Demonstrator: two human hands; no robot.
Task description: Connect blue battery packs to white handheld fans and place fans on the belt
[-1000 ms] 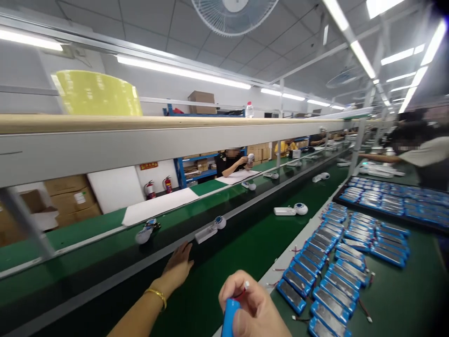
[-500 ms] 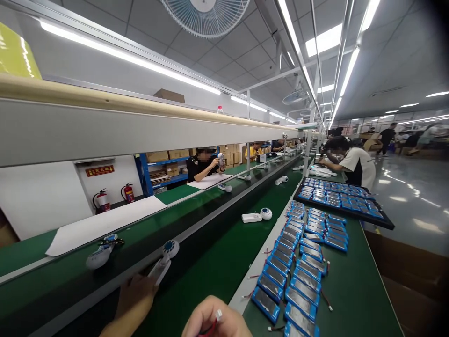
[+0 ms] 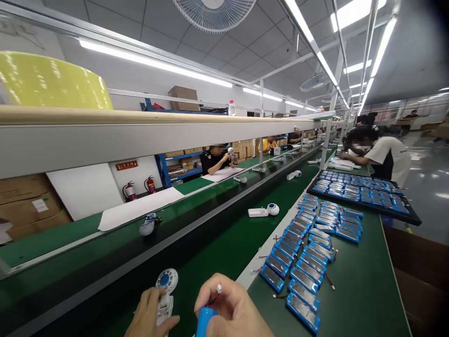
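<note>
A small white handheld fan [image 3: 167,281], its round head with a blue centre and its handle showing an opened inner side, lies at the lower middle. My left hand [image 3: 149,311] is around its handle, fingers on one side and thumb on the other. Close by on the right, my right hand [image 3: 236,309] is closed on a blue battery [image 3: 205,320], held upright between thumb and fingers. The battery's short red lead ends in a white plug [image 3: 219,289] above the fingers. Part of the battery is cut off by the bottom edge.
Rows of blue batteries [image 3: 298,267] lie on the green bench to my right, with a black tray [image 3: 410,215] of more beyond. Other white fans [image 3: 263,211] rest along the line. A shelf beam [image 3: 140,140] crosses ahead. Co-workers [image 3: 389,154] sit farther along.
My left hand has drawn the white fan nearer, from the dark rail to beside my right hand. My right hand has risen, bringing the blue battery into view. The camera view has turned left.
</note>
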